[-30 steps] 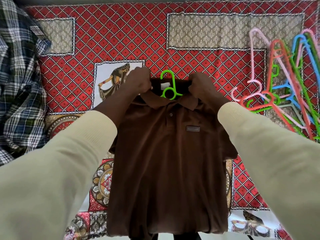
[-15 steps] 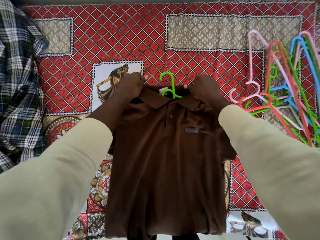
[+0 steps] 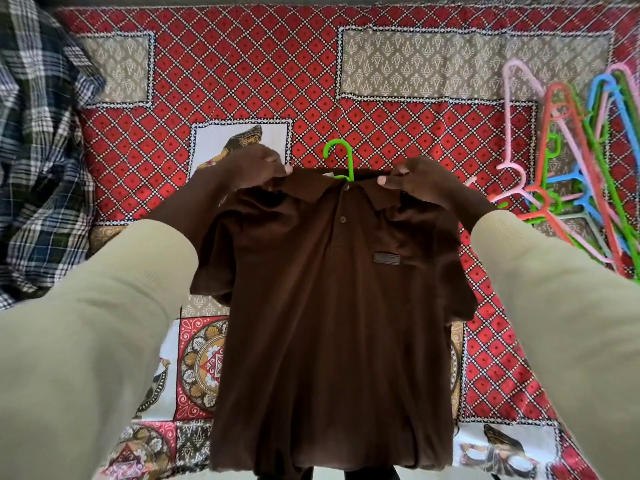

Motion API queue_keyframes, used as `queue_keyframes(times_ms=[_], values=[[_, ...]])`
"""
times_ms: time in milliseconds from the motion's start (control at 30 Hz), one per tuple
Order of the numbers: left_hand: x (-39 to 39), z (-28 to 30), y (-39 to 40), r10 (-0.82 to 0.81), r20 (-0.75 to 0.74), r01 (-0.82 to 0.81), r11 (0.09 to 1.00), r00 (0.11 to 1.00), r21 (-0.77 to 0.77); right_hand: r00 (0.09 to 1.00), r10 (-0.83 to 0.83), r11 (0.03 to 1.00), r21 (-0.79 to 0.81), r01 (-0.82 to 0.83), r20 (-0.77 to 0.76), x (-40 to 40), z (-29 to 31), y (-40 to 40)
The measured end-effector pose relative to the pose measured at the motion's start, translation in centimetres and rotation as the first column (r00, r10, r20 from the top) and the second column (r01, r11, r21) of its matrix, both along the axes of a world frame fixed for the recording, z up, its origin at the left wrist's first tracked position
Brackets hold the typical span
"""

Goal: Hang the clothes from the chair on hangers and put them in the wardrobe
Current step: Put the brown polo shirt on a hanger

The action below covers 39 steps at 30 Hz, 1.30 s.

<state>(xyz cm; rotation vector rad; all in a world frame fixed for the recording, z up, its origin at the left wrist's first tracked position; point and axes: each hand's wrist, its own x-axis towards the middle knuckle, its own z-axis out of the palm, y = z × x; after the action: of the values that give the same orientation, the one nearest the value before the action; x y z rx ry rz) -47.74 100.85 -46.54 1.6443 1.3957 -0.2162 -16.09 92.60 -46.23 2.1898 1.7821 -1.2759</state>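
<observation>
A brown polo shirt [image 3: 332,306] lies front up on the patterned bedspread, with a green hanger [image 3: 341,157] inside it; only the hook shows above the collar. My left hand [image 3: 256,168] pinches the shirt at the left side of the collar. My right hand [image 3: 419,178] pinches it at the right side of the collar. Both shoulders of the shirt look bunched under my hands. The rest of the hanger is hidden inside the shirt.
A plaid shirt [image 3: 38,150] is heaped at the left. Several coloured hangers [image 3: 571,174] lie in a pile at the right. The red patterned bedspread [image 3: 242,81] covers the whole surface.
The collar has been drawn up over the hanger's neck, so less of the green hook shows. Both hands shifted slightly toward me and apart along the shoulders.
</observation>
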Motion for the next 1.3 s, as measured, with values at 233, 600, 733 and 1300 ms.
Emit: queue_keyframes(times_ms=[233, 600, 733, 1300], values=[[1.9, -1.5, -1.3, 0.287, 0.098, -0.299, 0.943, 0.953, 0.146, 0.933, -0.274, 0.956, 0.043, 0.291, -0.234, -1.5, -0.5, -0.5], [9.5, 0.2, 0.2, 0.333, 0.225, -0.347, 0.937, 0.916, 0.029, 0.915, -0.354, 0.921, 0.095, 0.377, -0.195, -3.9, -0.7, 0.7], [5.8, 3.9, 2.3, 0.519, 0.438, -0.546, 0.835, 0.734, -0.073, 0.968, -0.169, 0.985, -0.005, 0.171, -0.187, -1.9, 1.0, -0.5], [4.2, 30.3, -3.5, 0.126, 0.665, -0.312, 0.935, 0.736, 0.168, 0.982, 0.093, 0.994, 0.045, -0.101, 0.167, -2.7, 23.5, -4.8]])
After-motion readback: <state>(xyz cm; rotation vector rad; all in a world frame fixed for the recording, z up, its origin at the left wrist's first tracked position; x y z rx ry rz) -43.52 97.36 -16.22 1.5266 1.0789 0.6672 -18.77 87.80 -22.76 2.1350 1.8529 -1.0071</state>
